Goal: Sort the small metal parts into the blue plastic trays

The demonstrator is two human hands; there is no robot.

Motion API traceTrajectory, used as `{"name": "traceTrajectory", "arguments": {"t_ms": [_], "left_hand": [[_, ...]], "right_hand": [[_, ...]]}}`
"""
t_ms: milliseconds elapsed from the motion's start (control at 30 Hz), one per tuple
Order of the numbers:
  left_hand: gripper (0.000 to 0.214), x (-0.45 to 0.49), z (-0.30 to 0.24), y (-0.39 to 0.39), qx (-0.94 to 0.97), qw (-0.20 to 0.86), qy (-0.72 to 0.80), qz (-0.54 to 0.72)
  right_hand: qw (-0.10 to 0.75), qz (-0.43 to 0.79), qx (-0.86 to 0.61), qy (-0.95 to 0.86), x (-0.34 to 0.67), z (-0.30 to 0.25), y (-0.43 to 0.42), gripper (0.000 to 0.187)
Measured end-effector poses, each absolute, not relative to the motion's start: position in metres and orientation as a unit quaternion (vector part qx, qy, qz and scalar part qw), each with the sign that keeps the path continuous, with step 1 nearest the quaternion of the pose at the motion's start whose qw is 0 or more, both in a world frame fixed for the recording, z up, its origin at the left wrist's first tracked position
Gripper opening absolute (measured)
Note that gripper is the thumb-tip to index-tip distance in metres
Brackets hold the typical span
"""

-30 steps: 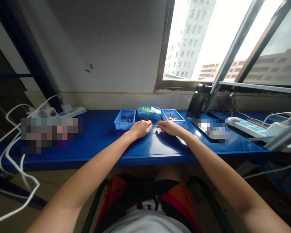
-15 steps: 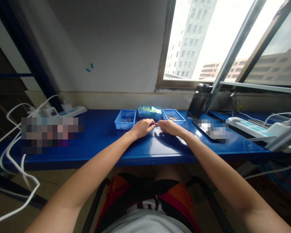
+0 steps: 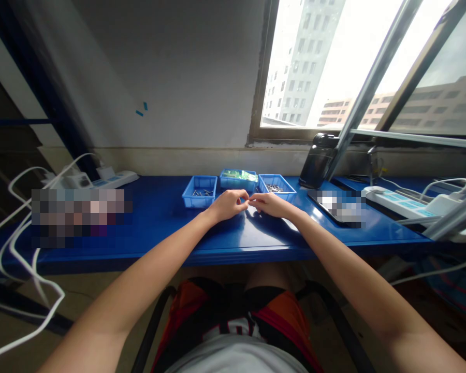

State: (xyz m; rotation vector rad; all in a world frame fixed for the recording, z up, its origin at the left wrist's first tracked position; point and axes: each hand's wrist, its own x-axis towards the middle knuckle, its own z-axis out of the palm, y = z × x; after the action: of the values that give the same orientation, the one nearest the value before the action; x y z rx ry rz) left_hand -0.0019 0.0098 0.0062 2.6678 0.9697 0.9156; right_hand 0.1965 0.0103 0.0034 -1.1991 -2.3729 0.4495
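Note:
Above the blue table, the fingertips of my left hand (image 3: 230, 204) and my right hand (image 3: 271, 203) meet in a pinch. Whatever sits between them is too small and covered to name. Beyond my left hand is a blue bin (image 3: 200, 191) with a few thin metal pieces lying in it. Just past my right hand, another blue bin (image 3: 276, 187) holds many small metal pieces, screw-like in shape. Behind both hands stands a third blue bin (image 3: 238, 179) with a shiny green packet (image 3: 239, 175) on top.
A black bottle (image 3: 318, 160) stands at the back right, with a dark flat device (image 3: 314, 199), partly blurred, before it. Power strips (image 3: 404, 203) with white cables lie right and left. A metal post (image 3: 373, 88) slants across the right side. A pixelated patch covers the table's left.
My left thumb and index finger have bent into a rounder pinch against my right fingertips. The small shiny bit seen between the fingers earlier is now hidden. The view has shifted slightly.

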Motion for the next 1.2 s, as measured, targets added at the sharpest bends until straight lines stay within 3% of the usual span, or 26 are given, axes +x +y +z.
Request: {"name": "traceTrajectory", "arguments": {"t_ms": [400,1200], "left_hand": [[0.019,-0.0043,0.0066,0.01,0.894,0.002,0.394,0.214],[0.014,-0.004,0.0085,0.008,0.889,-0.012,0.419,0.182]], "right_hand": [[0.229,0.14,-0.429,-0.863,0.1967,0.0028,0.0116,0.031],[0.212,0.121,-0.458,-0.855,0.2014,0.0015,0.0167,0.023]]}}
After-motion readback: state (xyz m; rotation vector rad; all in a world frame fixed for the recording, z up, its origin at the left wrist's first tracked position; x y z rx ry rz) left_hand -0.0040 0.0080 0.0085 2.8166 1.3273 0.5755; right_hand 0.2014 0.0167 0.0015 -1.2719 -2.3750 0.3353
